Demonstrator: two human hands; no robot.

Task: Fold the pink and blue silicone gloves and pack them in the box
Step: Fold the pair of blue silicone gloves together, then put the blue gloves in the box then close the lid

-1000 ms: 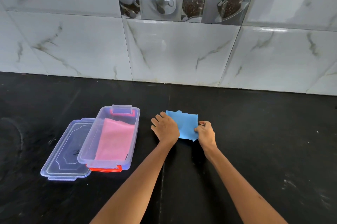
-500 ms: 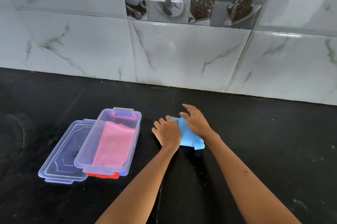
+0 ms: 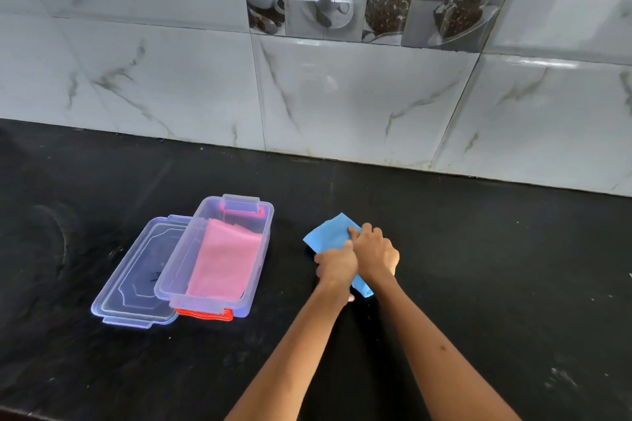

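The folded pink glove [image 3: 224, 265] lies inside the clear plastic box [image 3: 263, 251] with red clips, left of centre on the black counter. The blue glove [image 3: 330, 234] lies folded on the counter to the right of the box. My left hand [image 3: 337, 265] grips its near left edge. My right hand [image 3: 374, 251] presses down on its right part, touching my left hand. Both hands hide much of the blue glove; a corner shows near my wrists.
The box's clear lid [image 3: 135, 283] lies flat against the box's left side. A marble-tiled wall [image 3: 342, 95] rises behind the black counter [image 3: 496, 266]. The counter's near edge runs at the bottom left.
The blue glove has been folded narrower and turned. My right hand moved from its far edge back onto its right part, and my left hand now sits against it.
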